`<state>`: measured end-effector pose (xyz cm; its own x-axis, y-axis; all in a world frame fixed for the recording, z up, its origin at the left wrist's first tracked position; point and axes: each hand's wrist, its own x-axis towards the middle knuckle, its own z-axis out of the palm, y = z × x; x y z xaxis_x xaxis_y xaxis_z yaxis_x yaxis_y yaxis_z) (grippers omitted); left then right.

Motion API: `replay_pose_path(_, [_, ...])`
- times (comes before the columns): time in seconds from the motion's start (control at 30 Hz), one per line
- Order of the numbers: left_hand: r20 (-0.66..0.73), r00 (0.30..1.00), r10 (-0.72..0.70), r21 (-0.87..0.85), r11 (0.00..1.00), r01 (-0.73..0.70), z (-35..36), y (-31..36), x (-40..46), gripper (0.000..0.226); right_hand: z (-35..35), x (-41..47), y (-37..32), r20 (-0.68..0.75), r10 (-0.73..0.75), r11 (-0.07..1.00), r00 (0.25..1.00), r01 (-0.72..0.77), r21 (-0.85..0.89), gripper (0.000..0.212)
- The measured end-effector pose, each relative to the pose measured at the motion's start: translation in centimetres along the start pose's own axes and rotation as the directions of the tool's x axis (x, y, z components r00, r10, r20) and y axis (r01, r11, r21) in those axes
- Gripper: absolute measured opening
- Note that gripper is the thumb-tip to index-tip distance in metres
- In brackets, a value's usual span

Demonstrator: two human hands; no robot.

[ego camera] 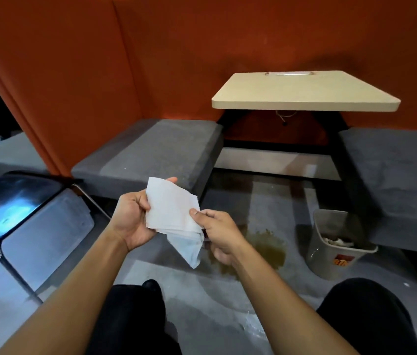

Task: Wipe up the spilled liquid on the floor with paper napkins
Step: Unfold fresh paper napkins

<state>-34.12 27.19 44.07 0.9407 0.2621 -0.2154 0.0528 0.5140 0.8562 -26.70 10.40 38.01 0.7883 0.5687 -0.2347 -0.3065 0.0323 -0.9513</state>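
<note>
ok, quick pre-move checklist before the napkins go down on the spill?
1. Napkins in hand: ok, left hand holds the stack, right hand pinches its edge.
2. Spill in view: ok, brownish puddle on the floor, partly behind the right forearm.
3. Napkins on the spill: not ok, held above the floor.
4. Bin nearby: ok, right of the spill, paper already inside.
5. Napkins dry: cannot tell.
</note>
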Motion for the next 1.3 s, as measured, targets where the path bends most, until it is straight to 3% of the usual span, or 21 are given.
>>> replay_pose_path(0.07, [-0.005, 1.0, -0.002, 0.005, 1.0, 0.002, -0.1, -0.1, -0.5, 0.08, 0.1, -0.4, 0.1, -0.012, 0.027, 0.998, 1.0, -0.026, 0.052, 0.027])
replay_pose_path(0.13, [-0.029, 1.0, 0.003, 0.015, 1.0, -0.003, -0.2, -0.2, -0.7, 0.079, -0.2, -0.5, 0.5, -0.082, -0.051, 0.999, 0.995, 0.05, -0.017, 0.027])
replay_pose_path(0.23, [-0.098, 0.995, 0.013, 0.014, 1.0, -0.012, 0.0, -0.9, -0.7, 0.08, -0.7, -0.7, 0.5, -0.191, -0.267, 0.922, 0.944, 0.193, -0.336, 0.033])
replay_pose_path(0.37, [-0.138, 0.99, 0.008, -0.026, 1.0, -0.011, 1.1, -2.4, -0.4, 0.071, -1.8, -0.9, -1.1, -0.258, -0.496, 0.712, 0.829, 0.218, -0.667, 0.037])
replay_pose_path(0.6, [-0.195, 0.98, 0.031, 0.003, 1.0, -0.031, 2.1, -2.9, -0.3, 0.08, -3.0, -2.3, -5.4, -0.21, -0.588, 0.592, 0.781, 0.239, -0.769, 0.032])
replay_pose_path(0.67, [-0.194, 0.981, 0.026, -0.004, 1.0, -0.028, 2.2, -2.2, -0.5, 0.076, -2.7, -3.0, -6.8, -0.177, -0.539, 0.676, 0.824, 0.297, -0.674, 0.028])
replay_pose_path(0.77, [-0.175, 0.984, 0.039, 0.049, 0.998, -0.031, 2.5, -0.6, -1.0, 0.071, -1.5, -4.7, -9.1, -0.028, -0.312, 0.941, 0.95, 0.305, -0.146, 0.024])
replay_pose_path(0.83, [-0.113, 0.993, 0.041, 0.076, 0.997, -0.033, 2.8, 0.6, -1.3, 0.077, -0.9, -5.5, -10.5, 0.063, -0.245, 0.967, 0.967, 0.239, 0.088, 0.019])
replay_pose_path(0.93, [-0.018, 1.0, 0.012, 0.137, 0.991, -0.009, 3.8, 2.5, -1.8, 0.071, 0.0, -6.1, -11.8, 0.093, -0.203, 0.94, 0.975, 0.168, 0.296, 0.01])
replay_pose_path(1.1, [0.053, 0.994, -0.091, 0.249, 0.966, 0.075, 4.6, 4.9, -2.9, 0.071, 1.0, -6.4, -13.4, 0.123, -0.242, 0.916, 0.962, 0.185, 0.355, 0.055])
replay_pose_path(1.23, [0.132, 0.959, -0.253, 0.316, 0.927, 0.201, 3.0, 4.6, -3.5, 0.063, 1.5, -7.2, -13.6, 0.176, -0.2, 0.946, 0.964, 0.143, 0.291, 0.041])
replay_pose_path(1.3, [0.065, 0.944, -0.324, 0.317, 0.903, 0.288, 1.5, 2.6, -3.4, 0.051, 2.0, -6.6, -11.7, 0.179, -0.102, 0.964, 0.978, 0.052, 0.263, 0.034])
